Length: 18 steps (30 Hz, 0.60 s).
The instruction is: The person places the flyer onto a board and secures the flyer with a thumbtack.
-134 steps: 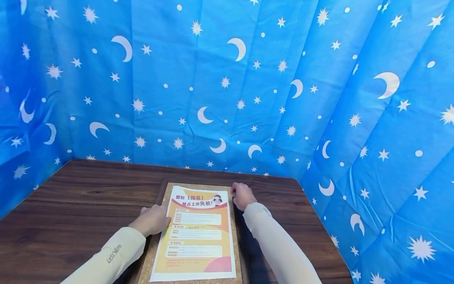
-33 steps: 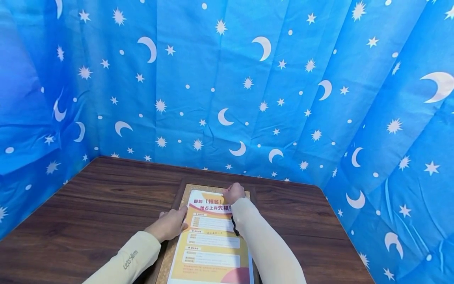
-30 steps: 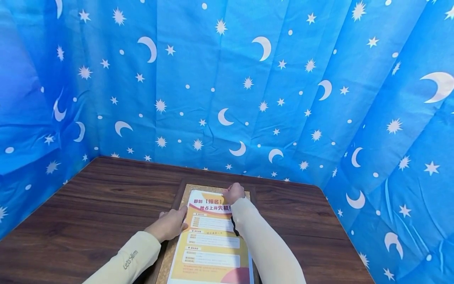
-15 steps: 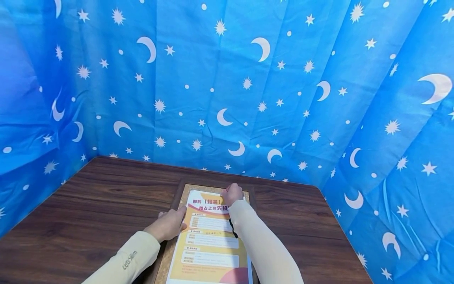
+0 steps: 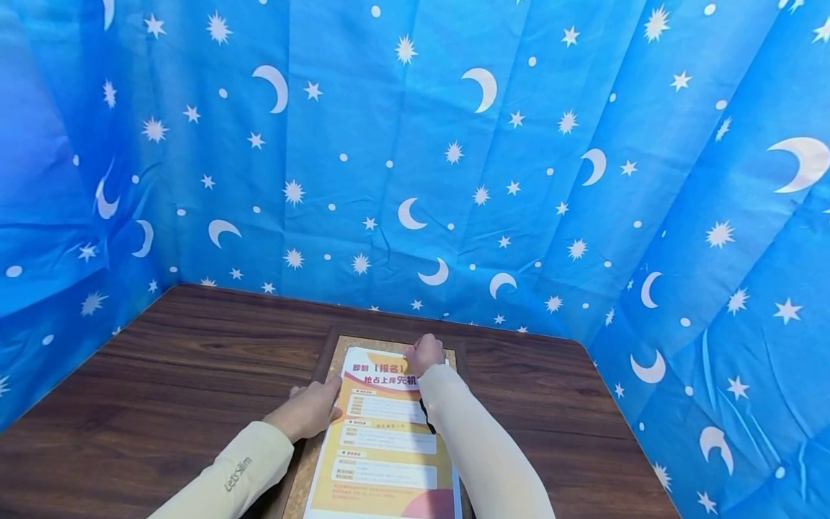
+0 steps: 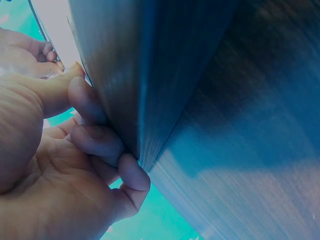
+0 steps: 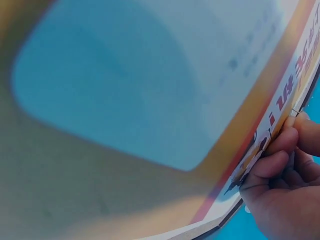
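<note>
A yellow and orange printed poster [image 5: 382, 461] lies on a cork board [image 5: 307, 472] with a dark wooden frame. My left hand [image 5: 308, 411] grips the board's left side; in the left wrist view its thumb presses at the paper's edge and its curled fingers lie against the frame [image 6: 125, 75]. Over the poster's upper right part, my right hand [image 5: 426, 353] pinches a small, thin pin-like thing [image 7: 296, 111] close to the paper's top edge. Most of that small thing is hidden by the fingertips. The right hand and sleeve cover the poster's upper right corner.
The board lies on a dark wood-grain table [image 5: 214, 353] that extends to both sides. Behind it and along the sides hangs a blue curtain [image 5: 363, 144] with white moons and stars. A black band [image 5: 426, 418] shows beside the right sleeve.
Since the earliest frame the right hand has come left from beside the board onto the poster's top. The head view has shifted. Over the last second both hands have stayed nearly still.
</note>
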Tool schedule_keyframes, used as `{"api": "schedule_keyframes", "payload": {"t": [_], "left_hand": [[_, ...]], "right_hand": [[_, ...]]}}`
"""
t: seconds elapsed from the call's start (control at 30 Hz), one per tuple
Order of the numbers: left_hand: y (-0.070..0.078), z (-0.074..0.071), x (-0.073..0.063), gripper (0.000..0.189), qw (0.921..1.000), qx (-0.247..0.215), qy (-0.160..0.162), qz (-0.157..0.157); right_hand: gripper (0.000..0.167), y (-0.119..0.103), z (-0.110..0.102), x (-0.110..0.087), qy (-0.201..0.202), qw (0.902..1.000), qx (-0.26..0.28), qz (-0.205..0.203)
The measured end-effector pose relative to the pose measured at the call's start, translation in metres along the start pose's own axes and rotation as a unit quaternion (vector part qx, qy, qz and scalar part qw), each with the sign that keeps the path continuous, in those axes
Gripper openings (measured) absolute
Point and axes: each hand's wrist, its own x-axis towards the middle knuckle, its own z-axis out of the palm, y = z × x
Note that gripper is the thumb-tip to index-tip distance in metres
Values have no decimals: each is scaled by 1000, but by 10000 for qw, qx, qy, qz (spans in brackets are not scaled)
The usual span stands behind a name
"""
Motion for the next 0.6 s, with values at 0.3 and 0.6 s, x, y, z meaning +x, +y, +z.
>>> {"api": "schedule_keyframes", "payload": {"t": [0.3, 0.6], "left_hand": [[0, -2, -3, 28, 9999, -62, 26, 136], [0, -2, -1, 33, 10000, 20, -25, 78]], "right_hand": [[25, 1, 1, 2, -58, 9994, -269, -191], [19, -1, -2, 2, -118, 9995, -282, -106]]}}
